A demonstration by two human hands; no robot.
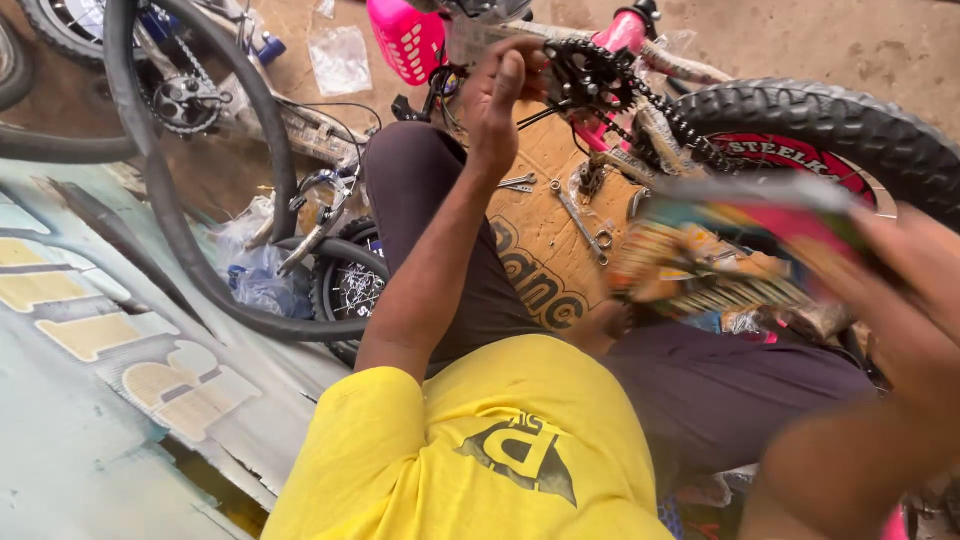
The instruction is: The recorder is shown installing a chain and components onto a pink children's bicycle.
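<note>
I sit on the ground in a yellow shirt and dark trousers, with a pink children's bicycle [625, 35] lying upside down ahead of me. My left hand [497, 95] reaches up to its black chainring [590, 72] and grips beside the crank. The chain [672, 115] runs back toward the knobby rear tyre [820, 120]. My right hand [905, 280], blurred, holds a flat colourful chain guard [760, 205] near the wheel.
A wrench [578, 218] and small spanners [517, 183] lie on the brown cardboard [540, 260] under the bicycle. A loose black tyre [170, 200], a small wheel [352, 285], plastic bags and another bicycle's drivetrain [185, 100] lie to the left. A painted board covers the lower left.
</note>
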